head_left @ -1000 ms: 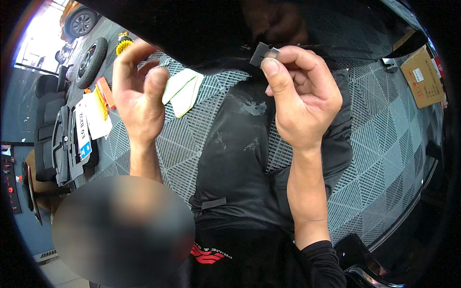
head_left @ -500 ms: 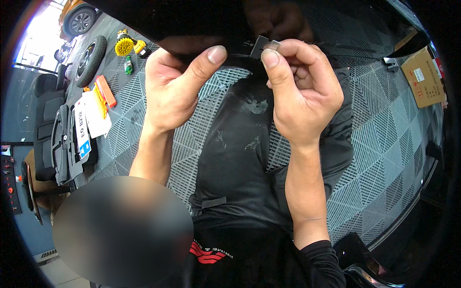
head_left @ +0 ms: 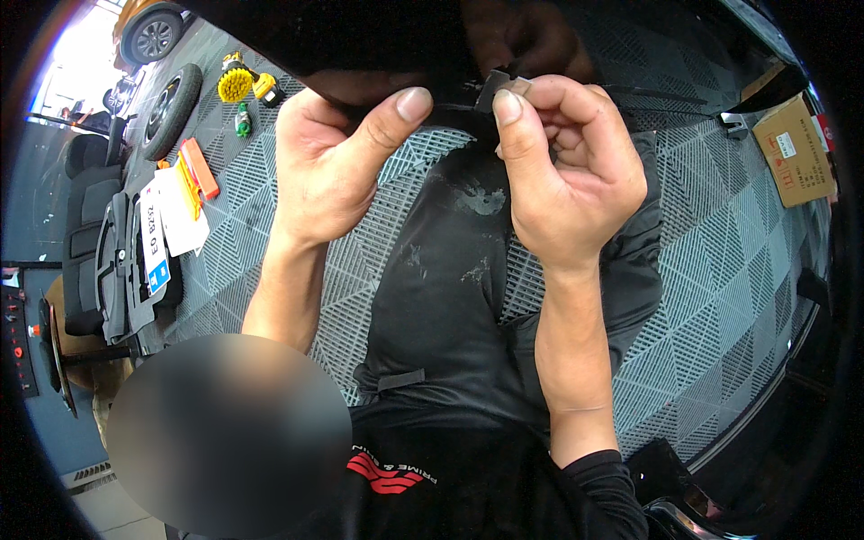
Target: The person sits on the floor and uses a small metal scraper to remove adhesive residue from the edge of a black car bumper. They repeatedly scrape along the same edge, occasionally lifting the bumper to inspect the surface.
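Observation:
A glossy black panel (head_left: 360,40) with mirror-like reflections spans the top of the view. My left hand (head_left: 328,171) is at its lower edge, thumb stretched along the front and the other fingers hidden behind it, so the edge lies in its grip. My right hand (head_left: 580,171) pinches a small flat dark rectangular piece (head_left: 490,91) with a paler tab between thumb and forefinger. The piece is held up against or very near the panel's lower edge; contact cannot be made out. The other right fingers are curled.
Grey floor tiles (head_left: 720,270) lie below, around my black-trousered legs (head_left: 441,279). At left are a loose wheel (head_left: 171,112), a yellow brush drill (head_left: 236,83), a green bottle (head_left: 243,121), orange tools (head_left: 198,171), a number plate (head_left: 151,234) and black seats (head_left: 85,238). A cardboard box (head_left: 792,155) stands right.
The dark piece has tilted slightly and shifted a little to the right in view. My left thumb sits slightly further right. Both grips look the same.

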A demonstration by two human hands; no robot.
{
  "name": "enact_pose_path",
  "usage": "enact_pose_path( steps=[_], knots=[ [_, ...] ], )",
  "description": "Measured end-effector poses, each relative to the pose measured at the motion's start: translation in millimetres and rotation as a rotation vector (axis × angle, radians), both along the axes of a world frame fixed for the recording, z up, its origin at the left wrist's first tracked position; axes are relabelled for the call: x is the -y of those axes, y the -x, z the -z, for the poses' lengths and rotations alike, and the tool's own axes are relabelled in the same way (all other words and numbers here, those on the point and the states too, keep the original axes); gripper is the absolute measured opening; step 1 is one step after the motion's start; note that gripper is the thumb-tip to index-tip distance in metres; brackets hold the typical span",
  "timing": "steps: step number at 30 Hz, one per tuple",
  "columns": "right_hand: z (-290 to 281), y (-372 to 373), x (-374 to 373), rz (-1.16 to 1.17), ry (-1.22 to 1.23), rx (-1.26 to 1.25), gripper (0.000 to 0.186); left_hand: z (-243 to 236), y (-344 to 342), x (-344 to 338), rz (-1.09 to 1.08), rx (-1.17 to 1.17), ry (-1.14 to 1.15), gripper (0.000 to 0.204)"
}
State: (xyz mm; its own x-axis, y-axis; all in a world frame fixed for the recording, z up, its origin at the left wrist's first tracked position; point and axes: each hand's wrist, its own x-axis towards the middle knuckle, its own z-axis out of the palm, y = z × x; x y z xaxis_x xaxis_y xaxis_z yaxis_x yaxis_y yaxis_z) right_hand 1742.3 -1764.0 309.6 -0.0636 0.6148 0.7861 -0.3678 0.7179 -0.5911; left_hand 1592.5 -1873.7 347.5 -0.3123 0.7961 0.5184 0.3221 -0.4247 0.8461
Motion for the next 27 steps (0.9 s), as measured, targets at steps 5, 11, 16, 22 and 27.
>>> enact_pose_path(
  steps=[5, 11, 16, 22, 27],
  knots=[
    [0.3, -3.6, -2.2, -0.034, 0.001, 0.02, 0.012, 0.8, -0.8, -0.5, -0.007, 0.02, 0.0, 0.022],
    [-1.1, -1.8, -2.1, -0.015, -0.016, 0.009, 0.011, 1.1, -0.8, -1.0, 0.017, 0.059, -0.005, 0.021],
    [-0.9, -0.9, -1.7, -0.002, -0.003, 0.005, 0.011, -2.5, -1.2, 1.2, 0.009, 0.026, 0.03, 0.02],
    [-1.4, 0.8, 1.2, 0.017, 0.012, 0.0, 0.01, -2.2, -1.9, 1.7, -0.006, 0.009, 0.025, 0.021],
    [-0.8, 3.2, 3.6, 0.03, 0.013, -0.008, 0.011, -0.7, -1.7, 0.1, 0.014, 0.029, -0.012, 0.02]
  ],
)
